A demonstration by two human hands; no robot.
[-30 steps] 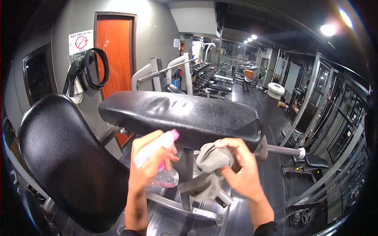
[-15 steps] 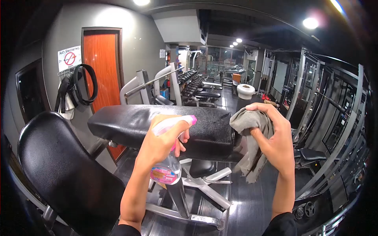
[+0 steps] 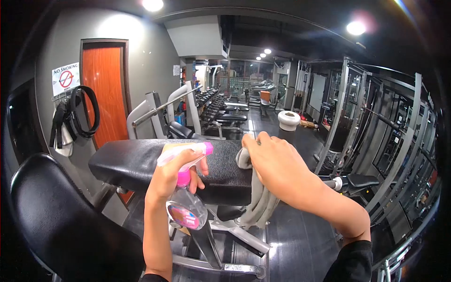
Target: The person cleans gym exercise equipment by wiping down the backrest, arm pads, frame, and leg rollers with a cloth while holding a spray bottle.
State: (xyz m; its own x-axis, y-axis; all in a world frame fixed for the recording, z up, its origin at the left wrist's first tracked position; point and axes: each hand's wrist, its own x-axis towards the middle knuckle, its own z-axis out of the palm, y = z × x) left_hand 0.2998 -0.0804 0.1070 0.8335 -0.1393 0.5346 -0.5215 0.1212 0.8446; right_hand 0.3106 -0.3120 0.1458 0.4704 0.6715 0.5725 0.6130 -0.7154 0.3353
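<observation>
A clear spray bottle (image 3: 186, 209) with a pink and white trigger head is gripped in my left hand (image 3: 171, 171), its nozzle pointing right over the black padded bench (image 3: 127, 162). My right hand (image 3: 275, 157) is closed on a grey cloth (image 3: 260, 202) at the right end of that pad. Part of the cloth lies on the pad's top edge, and the rest hangs down beside it. The palm side of my right hand is hidden.
A black seat pad (image 3: 56, 216) stands at the near left. Behind the bench are a barbell rack (image 3: 155, 113) and a row of dumbbells (image 3: 211, 101). A white round stool (image 3: 289, 121) is further back. Cable machines and metal frames (image 3: 345, 113) line the right side.
My right hand has moved left and turned over, bringing the cloth onto the pad's right end. The spray bottle has shifted left and down in view. The camera view has turned slightly right.
</observation>
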